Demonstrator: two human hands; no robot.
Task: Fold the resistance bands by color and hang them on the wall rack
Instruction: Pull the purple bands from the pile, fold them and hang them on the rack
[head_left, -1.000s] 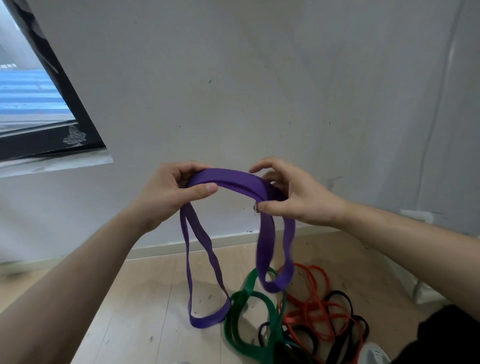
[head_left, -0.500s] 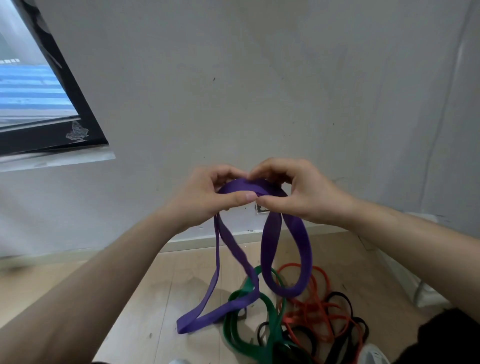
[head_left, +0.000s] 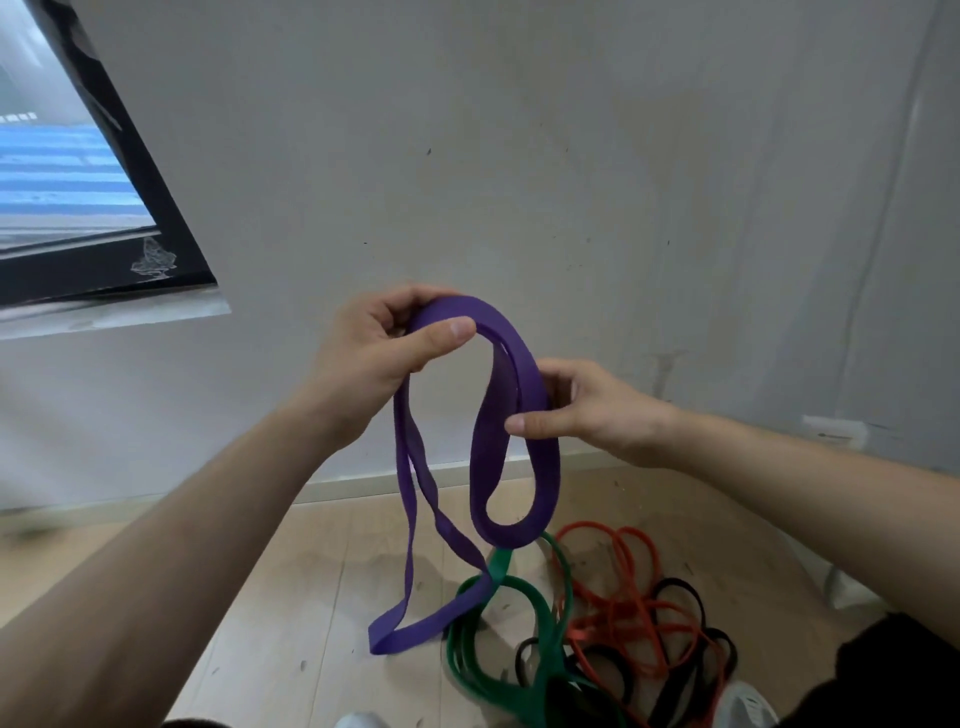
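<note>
The left hand (head_left: 371, 358) gripped the top of a purple band (head_left: 519, 374), thumb over it; the right hand (head_left: 587, 410) pinched its right side. Two loops hung down above green (head_left: 540, 618), orange (head_left: 613, 587) and black bands (head_left: 680, 592) heaped on the floor (head_left: 270, 613).

Soft, even daylight enters from the window (head_left: 67, 187) at far left; the wall (head_left: 519, 156) is dim grey. Shadows stay faint. Wide-angle bending warps the edges; focus is slightly soft.
</note>
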